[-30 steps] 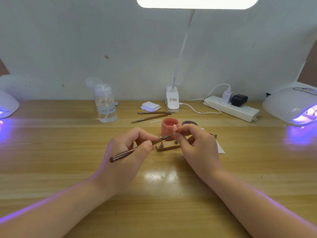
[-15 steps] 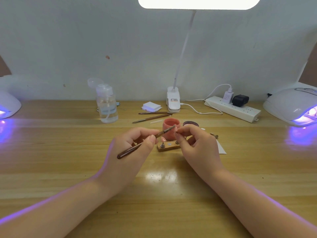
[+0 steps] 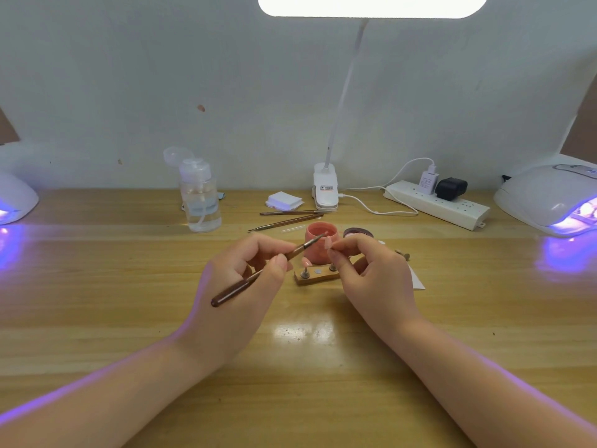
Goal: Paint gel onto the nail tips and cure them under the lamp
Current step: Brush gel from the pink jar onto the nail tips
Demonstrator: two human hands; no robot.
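I've got the curing lamp (image 3: 546, 202) lit far right, well apart from the work. L hand (image 3: 239, 286) pinches the brush (image 3: 258, 274) mid-handle, light and stiff. R hand (image 3: 371, 273) pinches a tiny nail tip (image 3: 327, 243) in front of the pink pot (image 3: 319, 242): flimsy, prob slippery w/ gel, hold by edges.

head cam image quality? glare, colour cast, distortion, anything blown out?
Head view: the desk lamp head is blown out to pure white; its glare patch sits on the table between the forearms. Both curing lamps, left and right, spill violet onto the wood and arm edges. Wide-angle bowing shows towards the edges. The nail tip is small and soft.
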